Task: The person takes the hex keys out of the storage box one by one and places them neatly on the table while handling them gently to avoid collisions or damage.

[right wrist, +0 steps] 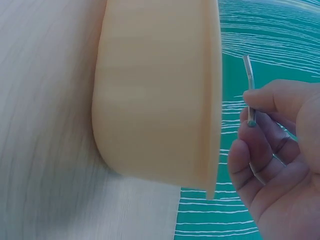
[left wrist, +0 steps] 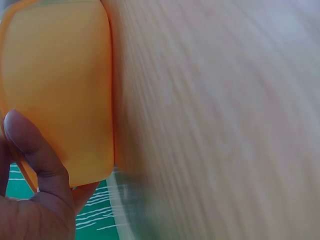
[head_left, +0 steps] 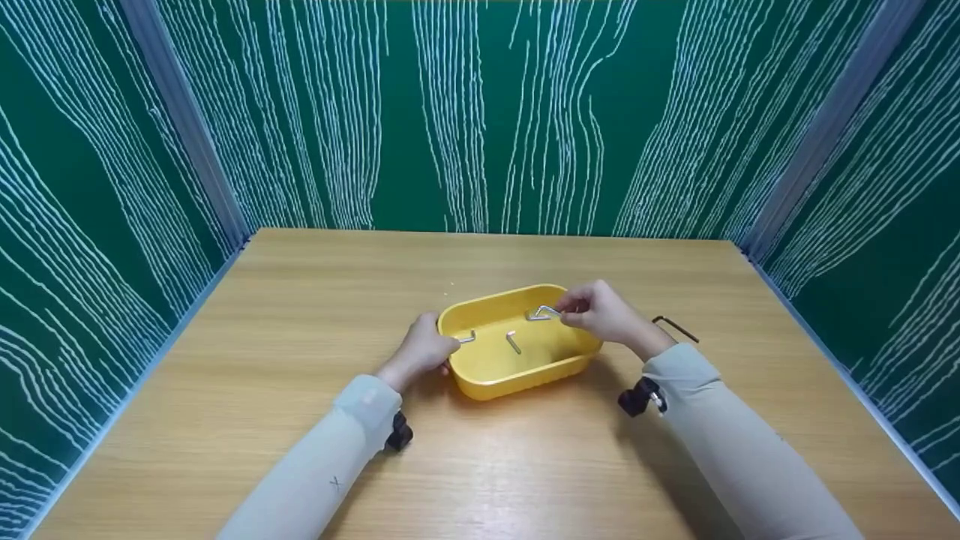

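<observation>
A yellow plastic tub stands at the middle of the table. My left hand grips its left end, thumb over the rim; in the left wrist view the thumb lies against the tub wall. Above the tub's right end, my right hand pinches a silver hex key between thumb and fingers. Inside the tub, one silver hex key lies near the middle and another hex key sits beside my left thumb. A further metal piece lies below the pinched key, partly overlapped by it.
A dark hex key lies on the wooden table, right of the tub and behind my right wrist. Green panels with white wavy lines stand along the table's back and sides. Each sleeve carries a dark wrist camera.
</observation>
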### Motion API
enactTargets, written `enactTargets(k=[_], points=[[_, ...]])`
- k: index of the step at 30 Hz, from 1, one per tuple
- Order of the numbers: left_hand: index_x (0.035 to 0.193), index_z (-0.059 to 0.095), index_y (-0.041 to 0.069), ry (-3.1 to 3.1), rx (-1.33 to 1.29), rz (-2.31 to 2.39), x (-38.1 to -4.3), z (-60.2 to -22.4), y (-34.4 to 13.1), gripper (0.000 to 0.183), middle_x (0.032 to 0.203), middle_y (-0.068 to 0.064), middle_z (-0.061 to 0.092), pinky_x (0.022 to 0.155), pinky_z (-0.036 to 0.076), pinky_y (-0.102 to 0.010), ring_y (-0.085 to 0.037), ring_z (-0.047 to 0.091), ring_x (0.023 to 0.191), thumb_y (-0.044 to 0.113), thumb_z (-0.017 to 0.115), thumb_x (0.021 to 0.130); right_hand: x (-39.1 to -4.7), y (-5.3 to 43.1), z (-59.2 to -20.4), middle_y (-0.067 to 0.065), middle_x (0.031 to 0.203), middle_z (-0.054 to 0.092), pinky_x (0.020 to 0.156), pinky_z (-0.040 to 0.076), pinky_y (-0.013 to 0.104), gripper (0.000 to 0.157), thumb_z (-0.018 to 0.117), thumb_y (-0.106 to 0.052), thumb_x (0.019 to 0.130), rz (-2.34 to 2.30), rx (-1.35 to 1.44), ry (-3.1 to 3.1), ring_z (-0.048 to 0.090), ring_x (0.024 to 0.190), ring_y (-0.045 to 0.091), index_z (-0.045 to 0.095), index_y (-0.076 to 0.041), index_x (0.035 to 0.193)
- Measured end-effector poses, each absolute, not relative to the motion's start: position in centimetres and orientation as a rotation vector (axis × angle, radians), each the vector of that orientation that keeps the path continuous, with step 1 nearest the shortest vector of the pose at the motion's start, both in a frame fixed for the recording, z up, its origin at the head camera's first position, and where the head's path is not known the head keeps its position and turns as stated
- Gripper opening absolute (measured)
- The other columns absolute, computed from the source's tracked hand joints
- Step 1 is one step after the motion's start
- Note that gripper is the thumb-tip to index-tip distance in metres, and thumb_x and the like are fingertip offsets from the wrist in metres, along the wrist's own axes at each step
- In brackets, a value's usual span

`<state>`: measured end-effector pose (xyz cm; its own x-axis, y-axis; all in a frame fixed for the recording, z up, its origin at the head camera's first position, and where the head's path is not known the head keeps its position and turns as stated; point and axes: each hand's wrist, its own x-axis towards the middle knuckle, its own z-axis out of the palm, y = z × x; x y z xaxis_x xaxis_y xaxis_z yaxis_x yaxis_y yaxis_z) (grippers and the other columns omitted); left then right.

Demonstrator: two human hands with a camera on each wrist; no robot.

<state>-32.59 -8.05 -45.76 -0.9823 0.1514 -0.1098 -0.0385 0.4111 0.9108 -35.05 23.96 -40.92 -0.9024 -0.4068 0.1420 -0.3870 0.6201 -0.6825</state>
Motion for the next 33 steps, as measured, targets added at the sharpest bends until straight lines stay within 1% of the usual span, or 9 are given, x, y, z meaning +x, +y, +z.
enactTargets(k=[8, 14, 17, 24, 30, 33], points=[[0.138, 0.055, -0.011, 2.489, 0.097, 1.605, -32.6, -45.6, -8.0, 0.048, 0.093, -0.017, 0.070, 0.042, 0.054, -0.021, -0.012, 0.057, 0.047, -0.004, 0.062, 0.091, -35.1, 25.0, -40.8, 0.017, 0.094, 0.077, 0.066, 0.050, 0.016, 0.016, 0.072, 0.005, 0.095, -1.173, -0.627, 2.826, 0.057, 0.079, 0.017, 0.080, 0.009, 0.109], [0.136, 0.057, -0.010, 2.507, 0.116, 1.608, -32.6, -45.6, -8.0, 0.047, 0.091, -0.017, 0.070, 0.041, 0.054, -0.021, -0.012, 0.057, 0.046, -0.005, 0.061, 0.090, -35.1, 26.0, -40.7, 0.015, 0.091, 0.076, 0.063, 0.049, 0.016, 0.015, 0.072, 0.005, 0.096, -1.180, -0.609, 2.845, 0.057, 0.078, 0.018, 0.081, 0.007, 0.108], [0.138, 0.056, -0.010, 2.507, 0.116, 1.613, -32.6, -45.6, -7.9, 0.049, 0.092, -0.018, 0.071, 0.041, 0.054, -0.021, -0.012, 0.057, 0.046, -0.005, 0.062, 0.090, -35.1, 26.4, -40.7, 0.015, 0.090, 0.075, 0.063, 0.049, 0.016, 0.015, 0.072, 0.005, 0.096, -1.192, -0.610, 2.846, 0.057, 0.078, 0.020, 0.081, 0.007, 0.107], [0.139, 0.055, -0.010, 2.489, 0.114, 1.630, -32.5, -45.7, -8.0, 0.049, 0.093, -0.017, 0.069, 0.042, 0.054, -0.021, -0.012, 0.057, 0.047, -0.005, 0.063, 0.091, -34.8, 27.3, -40.6, 0.016, 0.096, 0.077, 0.065, 0.052, 0.016, 0.018, 0.071, 0.002, 0.098, -1.186, -0.546, 2.861, 0.057, 0.081, 0.022, 0.081, 0.005, 0.113], [0.136, 0.057, -0.010, 2.486, 0.112, 1.626, -32.6, -45.8, -8.1, 0.047, 0.092, -0.020, 0.071, 0.040, 0.052, -0.020, -0.011, 0.057, 0.046, -0.006, 0.060, 0.089, -34.7, 28.1, -40.4, 0.018, 0.094, 0.076, 0.059, 0.053, 0.019, 0.018, 0.071, 0.002, 0.097, -1.194, -0.514, 2.885, 0.058, 0.078, 0.021, 0.081, 0.006, 0.112], [0.136, 0.057, -0.009, 2.479, 0.103, 1.625, -32.7, -45.9, -8.2, 0.047, 0.093, -0.022, 0.071, 0.041, 0.052, -0.020, -0.011, 0.057, 0.046, -0.006, 0.061, 0.090, -34.7, 28.5, -40.4, 0.016, 0.095, 0.076, 0.063, 0.053, 0.019, 0.019, 0.071, 0.001, 0.098, -1.184, -0.467, 2.895, 0.058, 0.081, 0.022, 0.081, 0.005, 0.113]])
